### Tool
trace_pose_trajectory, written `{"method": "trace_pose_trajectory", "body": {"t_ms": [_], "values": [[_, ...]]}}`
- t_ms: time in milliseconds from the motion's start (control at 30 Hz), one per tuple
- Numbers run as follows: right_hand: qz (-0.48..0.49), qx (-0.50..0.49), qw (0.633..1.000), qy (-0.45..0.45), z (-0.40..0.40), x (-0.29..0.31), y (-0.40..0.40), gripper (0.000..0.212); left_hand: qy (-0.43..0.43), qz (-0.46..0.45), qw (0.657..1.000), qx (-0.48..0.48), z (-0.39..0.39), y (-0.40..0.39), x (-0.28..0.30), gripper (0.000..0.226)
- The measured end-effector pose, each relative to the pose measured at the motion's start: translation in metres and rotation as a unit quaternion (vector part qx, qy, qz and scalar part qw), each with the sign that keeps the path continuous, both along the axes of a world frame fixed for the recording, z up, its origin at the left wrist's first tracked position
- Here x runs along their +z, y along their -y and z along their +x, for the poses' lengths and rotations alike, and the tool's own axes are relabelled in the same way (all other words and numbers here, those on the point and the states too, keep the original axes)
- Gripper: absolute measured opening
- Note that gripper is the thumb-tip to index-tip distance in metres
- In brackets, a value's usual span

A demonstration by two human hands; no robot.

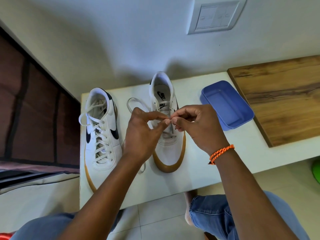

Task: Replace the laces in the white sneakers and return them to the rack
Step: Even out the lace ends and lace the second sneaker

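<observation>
Two white sneakers with dark swooshes and tan soles stand on a white table (199,172), toes toward me. The left sneaker (101,134) is fully laced, its lace ends loose at the top. The right sneaker (167,135) has a white lace (136,103) only partly threaded; a loop of it lies between the shoes and one end trails by the toe. Over the right shoe's tongue, my left hand (143,134) and my right hand (199,127) both pinch the lace between thumb and fingertips, almost touching each other.
An open blue plastic box (226,105) sits on the table right of the shoes. A wooden board (280,97) covers the table's far right. A wall with a switch plate (216,14) rises behind. My knees in jeans are below the table edge.
</observation>
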State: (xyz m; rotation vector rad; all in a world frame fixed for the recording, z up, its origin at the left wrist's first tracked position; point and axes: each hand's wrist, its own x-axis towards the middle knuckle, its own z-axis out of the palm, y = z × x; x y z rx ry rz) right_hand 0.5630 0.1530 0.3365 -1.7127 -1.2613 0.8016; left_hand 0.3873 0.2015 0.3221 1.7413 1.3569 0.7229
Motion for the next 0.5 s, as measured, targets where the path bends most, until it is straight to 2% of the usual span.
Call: {"method": "trace_pose_trajectory", "body": {"t_ms": [133, 200, 400, 500], "values": [[-0.033, -0.021, 0.996, 0.077, 0.005, -0.006, 0.001, 0.006, -0.167, 0.123, 0.978, -0.006, 0.005, 0.008, 0.001, 0.015], [-0.058, -0.023, 0.993, 0.100, 0.007, -0.009, 0.002, 0.005, -0.205, 0.154, 0.966, -0.018, 0.009, 0.014, 0.000, 0.015], [-0.134, 0.009, 0.985, 0.108, 0.009, -0.015, 0.007, 0.009, -0.184, 0.124, 0.975, -0.024, 0.018, 0.015, -0.008, 0.013], [-0.152, -0.001, 0.983, 0.099, 0.008, -0.017, 0.007, 0.014, -0.151, 0.061, 0.986, -0.028, 0.017, 0.008, -0.015, 0.011]]}}
